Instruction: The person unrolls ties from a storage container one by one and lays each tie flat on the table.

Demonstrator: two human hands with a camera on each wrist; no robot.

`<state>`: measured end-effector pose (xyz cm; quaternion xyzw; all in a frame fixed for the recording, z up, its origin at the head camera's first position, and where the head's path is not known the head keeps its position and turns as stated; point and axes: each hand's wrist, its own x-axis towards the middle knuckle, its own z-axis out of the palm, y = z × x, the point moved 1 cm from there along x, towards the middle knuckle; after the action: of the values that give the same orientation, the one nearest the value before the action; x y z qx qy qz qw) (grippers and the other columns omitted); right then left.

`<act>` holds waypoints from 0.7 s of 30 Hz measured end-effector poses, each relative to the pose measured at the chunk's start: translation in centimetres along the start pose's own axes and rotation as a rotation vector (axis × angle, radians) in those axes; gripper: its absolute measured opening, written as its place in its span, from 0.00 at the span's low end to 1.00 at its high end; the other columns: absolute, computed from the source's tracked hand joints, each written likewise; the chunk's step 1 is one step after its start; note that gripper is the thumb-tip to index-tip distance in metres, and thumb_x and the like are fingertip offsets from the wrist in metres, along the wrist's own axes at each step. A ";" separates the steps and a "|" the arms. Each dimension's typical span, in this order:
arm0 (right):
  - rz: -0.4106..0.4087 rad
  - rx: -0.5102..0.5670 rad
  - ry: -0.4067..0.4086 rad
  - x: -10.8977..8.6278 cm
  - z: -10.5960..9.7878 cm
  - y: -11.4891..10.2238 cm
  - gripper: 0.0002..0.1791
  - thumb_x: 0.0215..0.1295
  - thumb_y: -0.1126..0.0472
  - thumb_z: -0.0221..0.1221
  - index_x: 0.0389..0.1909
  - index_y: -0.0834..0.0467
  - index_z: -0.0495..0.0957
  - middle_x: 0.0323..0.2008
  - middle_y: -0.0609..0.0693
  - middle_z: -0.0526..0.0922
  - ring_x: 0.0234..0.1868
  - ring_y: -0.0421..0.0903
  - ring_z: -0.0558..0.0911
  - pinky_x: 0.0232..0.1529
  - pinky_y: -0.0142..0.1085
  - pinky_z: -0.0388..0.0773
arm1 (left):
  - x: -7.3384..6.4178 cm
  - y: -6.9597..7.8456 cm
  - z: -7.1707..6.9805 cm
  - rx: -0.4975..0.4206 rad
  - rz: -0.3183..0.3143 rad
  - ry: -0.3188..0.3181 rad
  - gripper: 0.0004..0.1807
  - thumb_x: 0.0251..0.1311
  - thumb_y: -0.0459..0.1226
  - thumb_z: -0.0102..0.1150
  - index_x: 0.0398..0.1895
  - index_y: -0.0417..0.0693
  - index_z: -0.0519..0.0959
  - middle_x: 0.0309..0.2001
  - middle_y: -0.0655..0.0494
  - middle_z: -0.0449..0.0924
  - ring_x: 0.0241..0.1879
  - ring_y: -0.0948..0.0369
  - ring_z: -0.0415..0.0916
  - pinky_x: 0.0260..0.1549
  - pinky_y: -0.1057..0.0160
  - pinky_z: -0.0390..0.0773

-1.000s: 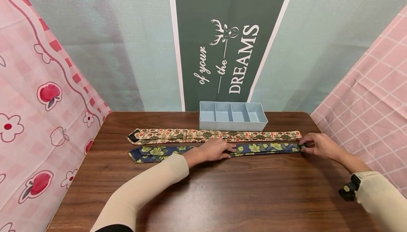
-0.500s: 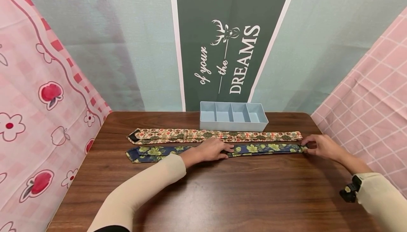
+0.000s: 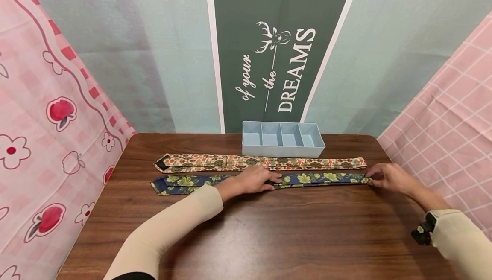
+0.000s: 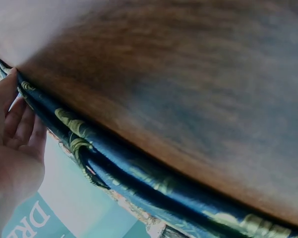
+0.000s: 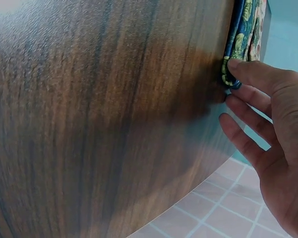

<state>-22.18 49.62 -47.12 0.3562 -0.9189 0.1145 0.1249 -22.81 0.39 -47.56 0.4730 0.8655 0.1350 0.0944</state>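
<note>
Two neckties lie side by side across the table. The nearer is a navy necktie with yellow-green flowers [image 3: 307, 179], its wide end [image 3: 158, 185] at the left. My left hand [image 3: 254, 179] holds it near its middle, thumb on the near edge and fingers across the far edge in the left wrist view. My right hand [image 3: 392, 178] pinches its narrow end [image 5: 229, 79] between thumb and forefinger, with the other fingers loosely bent. Just beyond lies a cream paisley necktie [image 3: 207, 161], back side up, with a dark lining at its wide tip.
A light blue box with several compartments [image 3: 283, 151] stands at the table's back edge, behind the paisley necktie. Curtains hang behind and on both sides of the brown wooden table [image 3: 292, 237]. Pink cloth [image 3: 442, 118] meets the right edge near my right hand.
The navy necktie has been drawn slightly longer: its wide end shifted left with my left hand, and its narrow end moved a little right with my right hand. The paisley necktie stayed put.
</note>
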 end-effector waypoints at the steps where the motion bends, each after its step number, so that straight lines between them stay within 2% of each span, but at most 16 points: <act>1: -0.009 -0.007 -0.001 0.0 0.0 0.0 0.20 0.29 0.69 0.82 0.26 0.48 0.87 0.29 0.45 0.87 0.30 0.36 0.84 0.29 0.29 0.75 | -0.1 0.0 0.0 -0.002 -0.003 0.001 0.21 0.75 0.46 0.64 0.68 0.62 0.82 0.72 0.64 0.75 0.28 0.65 0.80 0.49 0.60 0.84; 4: -0.018 -0.024 -0.014 0.2 -0.2 0.0 0.19 0.29 0.68 0.81 0.26 0.48 0.88 0.30 0.46 0.88 0.31 0.36 0.84 0.30 0.31 0.76 | -0.2 -0.1 0.1 -0.011 -0.010 -0.001 0.22 0.75 0.46 0.63 0.70 0.62 0.81 0.73 0.65 0.74 0.41 0.61 0.88 0.54 0.57 0.84; 7: -0.014 -0.029 -0.031 0.5 -0.4 -0.1 0.18 0.32 0.68 0.81 0.26 0.49 0.89 0.30 0.47 0.88 0.31 0.37 0.85 0.30 0.31 0.76 | -0.4 -0.2 0.1 -0.008 -0.011 -0.012 0.23 0.76 0.47 0.62 0.72 0.62 0.79 0.74 0.65 0.73 0.53 0.59 0.87 0.57 0.57 0.83; 13: -0.005 -0.019 -0.052 1.3 -0.9 -0.3 0.15 0.35 0.68 0.79 0.24 0.48 0.89 0.28 0.43 0.87 0.31 0.36 0.84 0.29 0.33 0.77 | -1.0 -0.3 -0.3 0.001 0.012 -0.003 0.23 0.77 0.46 0.60 0.72 0.59 0.79 0.73 0.63 0.74 0.62 0.57 0.83 0.62 0.56 0.80; 16: 0.025 -0.035 -0.057 2.0 -1.4 -0.4 0.14 0.38 0.68 0.79 0.25 0.48 0.89 0.28 0.42 0.86 0.30 0.36 0.83 0.29 0.37 0.79 | -1.4 -0.2 -0.8 -0.014 0.026 0.056 0.22 0.78 0.44 0.60 0.71 0.57 0.80 0.71 0.62 0.77 0.66 0.58 0.80 0.62 0.56 0.80; 19: 0.047 -0.051 -0.056 2.8 -1.8 -0.6 0.13 0.40 0.67 0.79 0.28 0.50 0.90 0.29 0.42 0.86 0.29 0.38 0.83 0.28 0.39 0.80 | -1.9 -0.4 -1.5 -0.014 0.044 0.168 0.21 0.77 0.42 0.60 0.70 0.53 0.82 0.69 0.58 0.80 0.65 0.58 0.80 0.59 0.56 0.83; 21: 0.049 -0.059 -0.050 3.4 -2.0 -0.8 0.12 0.41 0.67 0.79 0.29 0.51 0.91 0.30 0.42 0.85 0.28 0.40 0.84 0.27 0.39 0.79 | -2.2 -0.7 -2.1 -0.014 0.043 0.254 0.21 0.76 0.41 0.62 0.68 0.50 0.82 0.68 0.55 0.81 0.54 0.58 0.87 0.46 0.59 0.87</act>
<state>-23.74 47.53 -44.05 0.3327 -0.9331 0.0816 0.1096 -22.76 -2.13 -45.66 0.4698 0.8592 0.2020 -0.0153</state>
